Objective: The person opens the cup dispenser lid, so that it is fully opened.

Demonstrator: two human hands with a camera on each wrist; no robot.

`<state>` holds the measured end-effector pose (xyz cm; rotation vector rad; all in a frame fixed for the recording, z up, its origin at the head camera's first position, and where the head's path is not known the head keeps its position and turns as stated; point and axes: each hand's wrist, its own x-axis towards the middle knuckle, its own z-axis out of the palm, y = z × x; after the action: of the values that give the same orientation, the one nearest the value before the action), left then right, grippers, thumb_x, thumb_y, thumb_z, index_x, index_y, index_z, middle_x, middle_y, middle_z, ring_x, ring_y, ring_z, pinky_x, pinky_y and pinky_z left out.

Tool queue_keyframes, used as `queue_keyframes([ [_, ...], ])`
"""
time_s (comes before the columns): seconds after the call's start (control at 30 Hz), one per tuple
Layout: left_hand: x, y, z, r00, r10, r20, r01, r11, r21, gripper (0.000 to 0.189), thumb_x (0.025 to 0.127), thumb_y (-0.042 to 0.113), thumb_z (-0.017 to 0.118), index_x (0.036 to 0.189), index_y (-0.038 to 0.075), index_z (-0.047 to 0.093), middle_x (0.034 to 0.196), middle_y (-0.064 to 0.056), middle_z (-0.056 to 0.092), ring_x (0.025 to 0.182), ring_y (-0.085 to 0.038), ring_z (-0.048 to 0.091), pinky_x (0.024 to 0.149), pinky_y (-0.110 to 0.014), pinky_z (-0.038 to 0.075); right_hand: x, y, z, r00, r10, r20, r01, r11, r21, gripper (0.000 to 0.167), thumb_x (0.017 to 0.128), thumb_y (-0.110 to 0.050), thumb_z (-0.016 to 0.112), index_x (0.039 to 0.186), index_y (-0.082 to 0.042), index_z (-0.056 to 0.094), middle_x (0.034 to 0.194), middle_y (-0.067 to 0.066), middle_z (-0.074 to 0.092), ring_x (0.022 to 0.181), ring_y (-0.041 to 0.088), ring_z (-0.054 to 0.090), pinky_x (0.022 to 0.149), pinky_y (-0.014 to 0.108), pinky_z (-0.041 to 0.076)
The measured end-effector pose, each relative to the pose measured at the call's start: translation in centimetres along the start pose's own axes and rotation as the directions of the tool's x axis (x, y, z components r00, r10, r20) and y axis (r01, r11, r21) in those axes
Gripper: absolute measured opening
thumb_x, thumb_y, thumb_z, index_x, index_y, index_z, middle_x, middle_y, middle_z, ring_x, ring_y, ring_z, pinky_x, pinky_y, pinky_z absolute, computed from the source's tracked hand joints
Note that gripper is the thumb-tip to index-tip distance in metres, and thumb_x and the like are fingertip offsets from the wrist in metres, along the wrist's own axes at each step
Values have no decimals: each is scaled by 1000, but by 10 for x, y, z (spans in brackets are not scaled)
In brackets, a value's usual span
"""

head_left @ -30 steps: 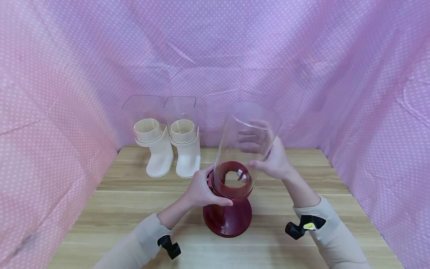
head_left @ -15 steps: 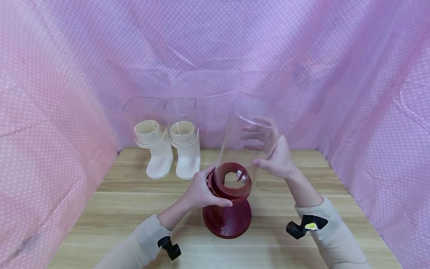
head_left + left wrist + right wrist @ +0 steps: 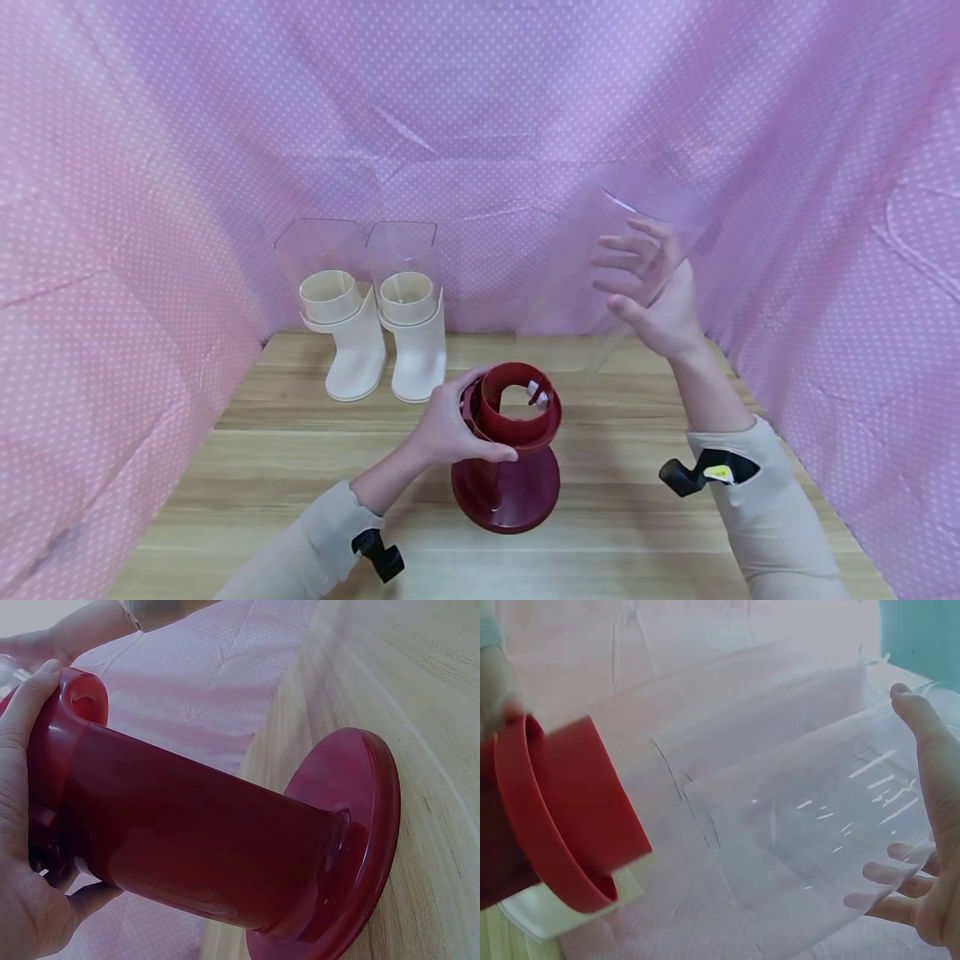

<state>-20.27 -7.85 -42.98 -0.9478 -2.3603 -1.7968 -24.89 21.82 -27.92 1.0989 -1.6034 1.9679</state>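
Observation:
A glossy red stand (image 3: 516,492) with a round foot stands on the table, its open ring-shaped collar (image 3: 592,802) at the top. My left hand (image 3: 452,423) grips the stand just below that collar, thumb across the front and fingers round the side. To the right and higher up, my right hand (image 3: 663,304) holds a clear plastic cylinder (image 3: 802,825), tilted, with thumb and fingers spread round its wall. A gap separates the cylinder's lower end from the red collar. In the head view the cylinder is faint and blurred.
Two cream stands (image 3: 356,358) of similar build, each with a clear square-edged container (image 3: 401,246) on top, stand side by side at the back left of the wooden table (image 3: 300,475). A pink dotted curtain (image 3: 480,108) hangs behind and along both sides.
The clear cylinder has come up out of the red collar and moved right and upward with my right hand. My left hand and the red stand have stayed nearly in place.

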Motion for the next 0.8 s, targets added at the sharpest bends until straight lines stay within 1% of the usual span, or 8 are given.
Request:
queue_keyframes([
  [0.13, 0, 2, 0, 1000, -13, 1, 13, 1000, 3, 99, 64, 46, 102, 149, 27, 56, 137, 9, 70, 122, -13, 68, 98, -32, 62, 4, 5, -12, 997, 32, -63, -37, 996, -83, 80, 79, -5, 93, 146, -7, 50, 131, 16, 70, 112, 26, 74, 89, 35, 66],
  [0.2, -1, 2, -1, 1000, -15, 1, 15, 1000, 5, 99, 64, 47, 102, 149, 25, 56, 137, 9, 70, 122, -13, 68, 98, -32, 62, 6, 8, -16, 994, 57, -96, -69, 990, -124, 80, 77, 4, 90, 146, -6, 49, 132, 15, 70, 112, 26, 74, 89, 34, 66],
  [0.23, -1, 3, 0, 1000, -17, 1, 17, 1000, 6, 99, 64, 47, 102, 149, 25, 56, 137, 9, 70, 122, -13, 68, 98, -31, 62, 7, 9, -18, 991, 71, -112, -87, 986, -142, 81, 76, 8, 87, 146, -5, 48, 133, 17, 68, 112, 25, 73, 89, 33, 66],
  [0.3, 0, 3, 0, 1000, -21, 1, 21, 1000, 8, 99, 64, 47, 102, 149, 25, 56, 137, 9, 70, 122, -13, 68, 98, -31, 62, 8, 13, -21, 985, 101, -141, -125, 977, -173, 82, 75, 16, 82, 147, -4, 47, 135, 17, 67, 112, 24, 72, 90, 30, 65],
  [0.4, 0, 3, 0, 1000, -23, 1, 23, 1000, 5, 99, 63, 46, 102, 148, 25, 56, 136, 10, 70, 121, -13, 69, 98, -32, 63, 10, 18, -25, 976, 135, -172, -172, 960, -221, 85, 73, 21, 77, 148, -3, 44, 137, 16, 65, 113, 22, 71, 90, 27, 64],
  [0.57, -1, 2, 0, 1000, -26, 1, 26, 1000, 3, 98, 63, 47, 102, 148, 27, 56, 136, 9, 70, 120, -13, 69, 98, -32, 63, 11, 27, -30, 965, 168, -199, -220, 937, -273, 86, 75, 21, 78, 149, -1, 41, 135, 8, 63, 116, 25, 69, 90, 24, 64],
  [0.67, -1, 2, 0, 1000, -19, 1, 19, 1000, 3, 97, 64, 47, 101, 148, 27, 56, 136, 8, 70, 120, -14, 69, 97, -32, 63, 11, 32, -33, 957, 189, -220, -253, 914, -317, 85, 76, 16, 81, 148, -3, 40, 138, 12, 62, 117, 23, 69, 91, 23, 63],
  [0.8, 0, 2, 1, 1000, -11, 1, 11, 1000, 4, 96, 64, 45, 102, 147, 27, 56, 136, 8, 71, 120, -14, 69, 96, -32, 63, 10, 40, -36, 946, 216, -240, -296, 880, -373, 83, 78, 9, 85, 146, -9, 41, 142, 18, 59, 119, 19, 67, 91, 21, 62],
])
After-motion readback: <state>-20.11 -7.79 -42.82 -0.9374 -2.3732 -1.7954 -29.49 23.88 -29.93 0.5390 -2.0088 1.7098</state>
